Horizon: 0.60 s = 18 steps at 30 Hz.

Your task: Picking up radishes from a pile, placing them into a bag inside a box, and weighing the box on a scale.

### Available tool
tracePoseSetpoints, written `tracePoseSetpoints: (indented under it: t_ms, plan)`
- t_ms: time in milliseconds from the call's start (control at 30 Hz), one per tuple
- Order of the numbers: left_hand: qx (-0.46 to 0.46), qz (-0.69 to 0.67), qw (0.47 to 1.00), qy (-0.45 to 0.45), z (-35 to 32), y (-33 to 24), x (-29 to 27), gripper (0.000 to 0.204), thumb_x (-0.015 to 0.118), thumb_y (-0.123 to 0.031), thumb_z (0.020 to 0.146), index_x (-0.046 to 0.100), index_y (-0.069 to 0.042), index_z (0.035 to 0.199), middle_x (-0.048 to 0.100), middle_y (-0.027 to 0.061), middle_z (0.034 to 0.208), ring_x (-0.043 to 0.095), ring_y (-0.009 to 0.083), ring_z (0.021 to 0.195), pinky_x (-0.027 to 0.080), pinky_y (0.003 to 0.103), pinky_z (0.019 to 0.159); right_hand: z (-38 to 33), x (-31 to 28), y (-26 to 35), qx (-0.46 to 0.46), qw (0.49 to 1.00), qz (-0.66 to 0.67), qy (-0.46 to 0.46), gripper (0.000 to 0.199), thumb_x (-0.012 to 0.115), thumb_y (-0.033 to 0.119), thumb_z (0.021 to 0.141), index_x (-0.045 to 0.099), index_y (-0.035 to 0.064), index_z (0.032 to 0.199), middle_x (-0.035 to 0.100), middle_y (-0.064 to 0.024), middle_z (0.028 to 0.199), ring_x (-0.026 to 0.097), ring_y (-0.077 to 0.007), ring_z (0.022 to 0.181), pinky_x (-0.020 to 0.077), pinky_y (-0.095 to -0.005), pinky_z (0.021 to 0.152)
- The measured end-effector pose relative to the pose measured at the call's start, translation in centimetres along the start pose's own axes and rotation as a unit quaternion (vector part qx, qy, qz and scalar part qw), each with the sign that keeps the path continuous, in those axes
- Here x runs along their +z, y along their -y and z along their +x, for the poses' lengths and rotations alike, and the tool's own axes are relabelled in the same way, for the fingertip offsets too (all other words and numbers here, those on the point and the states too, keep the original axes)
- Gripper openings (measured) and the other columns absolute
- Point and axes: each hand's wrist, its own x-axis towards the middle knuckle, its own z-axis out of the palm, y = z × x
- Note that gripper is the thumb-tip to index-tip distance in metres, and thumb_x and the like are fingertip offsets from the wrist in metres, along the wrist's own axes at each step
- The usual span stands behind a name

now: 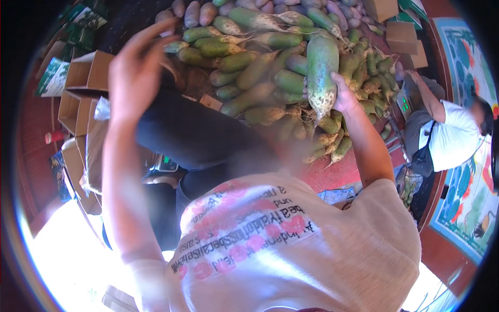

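My right hand grips a large green radish, its thumb and fingers around the lower side. The radish is held upright in view, with its pale, root-tipped end pointing down toward me. My left hand is raised at the left, slightly blurred. Its fingers stretch toward the pile and hold nothing that I can see. Beneath and around the held radish spreads a heap of green radishes, many with thin roots. Purplish radishes lie along the far side, close to my left fingertips.
Open cardboard boxes stand at the left, and more boxes at the far right. A small digital scale sits beside my leg. Another person in a white shirt works at the right by a second scale. Behind them is a painted panel.
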Motion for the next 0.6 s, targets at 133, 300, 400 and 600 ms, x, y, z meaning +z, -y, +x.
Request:
tracePoseSetpoints:
  t_ms: [133,300,400,600]
  plan:
    - [-0.009,-0.010,0.994,0.109,3.3,2.5,8.9,0.040,0.057,-0.025,0.101,0.059,-0.004,0.135,0.070,0.0138,0.117,0.067,0.0176,0.105,0.051,0.033,0.094,2.8,1.6,1.5,0.037,0.992,-0.119,0.019,0.080,0.071,0.045,0.084,0.042,-0.0029,0.142,0.062,-0.0221,0.126,0.065,-0.0355,0.112,0.0519,-0.0491,0.100]
    - [-0.162,-0.071,0.973,0.147,5.4,-1.4,12.9,0.058,0.044,-0.054,0.102,0.054,-0.006,0.132,0.069,0.0200,0.111,0.069,0.0311,0.099,0.051,0.040,0.094,4.3,8.5,4.7,-0.025,0.940,-0.339,0.028,0.087,0.083,0.030,0.076,0.041,0.0002,0.146,0.056,-0.0105,0.137,0.052,-0.0203,0.127,0.0406,-0.0367,0.109]
    - [-0.078,0.046,0.990,0.105,6.1,-1.5,13.3,0.050,0.040,-0.048,0.103,0.059,-0.007,0.125,0.069,0.0233,0.109,0.066,0.0414,0.099,0.051,0.049,0.092,5.9,11.2,4.8,-0.095,0.873,-0.478,-0.007,0.091,0.087,0.029,0.071,0.042,-0.0001,0.145,0.058,-0.0104,0.134,0.055,-0.0190,0.123,0.0423,-0.0369,0.107]
    - [-0.011,0.141,0.987,0.080,7.0,2.9,12.4,0.034,0.046,-0.031,0.101,0.065,-0.007,0.116,0.068,0.0258,0.102,0.064,0.0453,0.098,0.052,0.054,0.086,9.6,13.8,5.9,-0.200,0.676,-0.707,-0.061,0.096,0.090,0.033,0.063,0.046,0.0004,0.141,0.066,-0.0181,0.123,0.065,-0.0278,0.114,0.0485,-0.0397,0.101]
